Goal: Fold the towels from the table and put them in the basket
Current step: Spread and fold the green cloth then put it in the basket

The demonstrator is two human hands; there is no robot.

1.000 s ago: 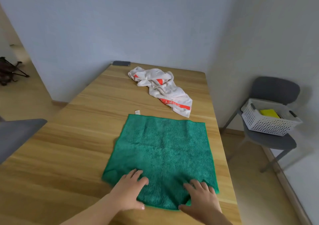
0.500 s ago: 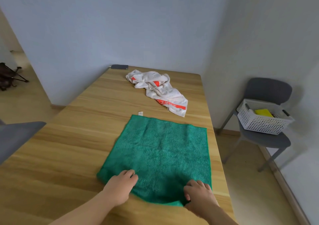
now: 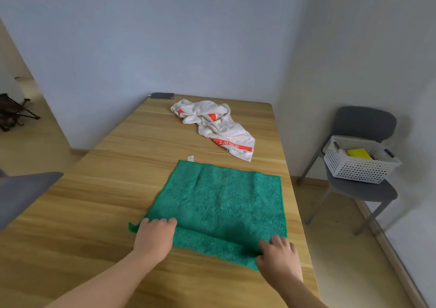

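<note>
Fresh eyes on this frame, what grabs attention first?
The green towel lies spread on the near half of the wooden table, its near edge turned over where the left hand and right hand grip it. Behind it lies a crumpled white towel with red print. Off to the right, a white basket sits on a grey chair with something yellow inside.

Our left hand [image 3: 155, 235] sits low at centre, knuckles up, fingers curled on the green towel [image 3: 224, 201] edge. Our right hand [image 3: 277, 255], lower right, pinches that edge too, both forearms bare.
</note>
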